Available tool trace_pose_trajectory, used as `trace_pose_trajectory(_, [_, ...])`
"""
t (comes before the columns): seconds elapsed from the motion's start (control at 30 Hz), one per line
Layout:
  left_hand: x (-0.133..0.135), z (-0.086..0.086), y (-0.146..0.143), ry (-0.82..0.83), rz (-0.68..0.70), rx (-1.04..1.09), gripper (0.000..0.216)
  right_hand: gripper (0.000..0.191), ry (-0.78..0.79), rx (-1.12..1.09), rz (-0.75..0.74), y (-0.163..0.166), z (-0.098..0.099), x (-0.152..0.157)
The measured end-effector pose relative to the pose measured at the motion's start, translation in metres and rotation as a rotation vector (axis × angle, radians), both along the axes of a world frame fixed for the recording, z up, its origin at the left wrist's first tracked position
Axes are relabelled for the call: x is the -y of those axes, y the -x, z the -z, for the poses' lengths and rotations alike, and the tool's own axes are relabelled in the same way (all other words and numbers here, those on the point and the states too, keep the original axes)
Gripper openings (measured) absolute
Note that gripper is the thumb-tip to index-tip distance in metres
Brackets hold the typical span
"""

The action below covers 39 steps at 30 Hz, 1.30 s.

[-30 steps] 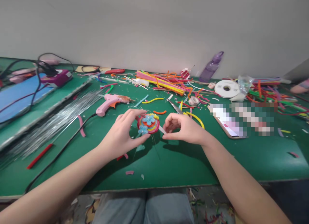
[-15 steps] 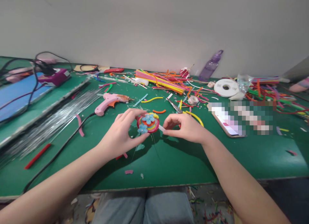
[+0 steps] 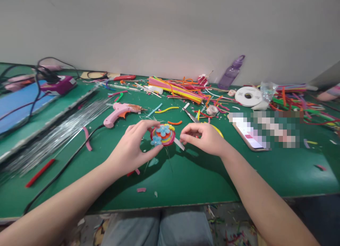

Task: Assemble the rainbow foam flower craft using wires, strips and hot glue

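Observation:
My left hand (image 3: 130,143) is closed round the edge of a round, flat craft piece made of coiled pipe cleaners (image 3: 166,141), gripping it between fingers and thumb above the table. Blue flowers (image 3: 163,130) and a bit of yellow decorate its red, yellow and orange coils. A white strip (image 3: 179,144) sticks out from the right side of the piece, its end free. Just beside that strip is my right hand (image 3: 203,137), fingers bent and loosely parted, holding nothing visible. Thin clear threads hang below the piece.
A pink glue gun (image 3: 119,113) lies left, its black cord (image 3: 66,164) running to the front edge. Scissors (image 3: 191,115), pipe cleaners (image 3: 177,90), a white spool (image 3: 248,96), a purple bottle (image 3: 231,74) and a phone (image 3: 247,132) lie behind and to the right.
My right fingers have come off the white strip and moved slightly up and away. The strip now angles more downward. My left hand keeps its hold on the piece.

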<state>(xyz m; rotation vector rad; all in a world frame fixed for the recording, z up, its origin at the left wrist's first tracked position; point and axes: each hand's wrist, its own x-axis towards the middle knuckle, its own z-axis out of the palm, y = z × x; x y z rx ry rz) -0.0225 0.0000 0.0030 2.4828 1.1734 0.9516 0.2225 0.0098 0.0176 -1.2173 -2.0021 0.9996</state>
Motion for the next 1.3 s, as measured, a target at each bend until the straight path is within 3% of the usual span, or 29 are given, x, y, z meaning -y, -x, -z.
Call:
trace_pose_trajectory(0.13, [0.0,-0.001,0.002,0.006,0.007,0.062,0.041,0.019,-0.032,-0.084,0.056,-0.001,-0.001,0.001])
trace_pose_trajectory(0.37, [-0.003,-0.001,0.004,0.126,0.068,0.214,0.039,0.021,-0.235,-0.266,0.268,-0.003,0.001,0.0])
trace_pose_trajectory(0.63, [-0.004,-0.001,0.003,0.128,-0.03,0.135,0.044,0.021,-0.301,-0.162,0.291,-0.001,0.001,0.001])
trace_pose_trajectory(0.77, [-0.003,-0.001,0.004,0.089,-0.056,0.101,0.044,0.016,-0.405,-0.03,0.179,-0.001,0.0,0.005])
trace_pose_trajectory(0.9, [-0.004,-0.001,0.003,0.046,-0.059,0.07,0.042,0.021,-0.257,0.112,-0.04,-0.001,0.004,0.005])
trace_pose_trajectory(1.07, [-0.004,-0.001,0.003,0.026,-0.05,0.065,0.04,0.029,0.052,0.112,-0.159,0.002,0.009,0.003])
trace_pose_trajectory(1.3, [-0.004,0.0,0.004,0.022,-0.023,0.063,0.041,0.023,0.122,0.075,-0.218,0.005,0.009,0.002])
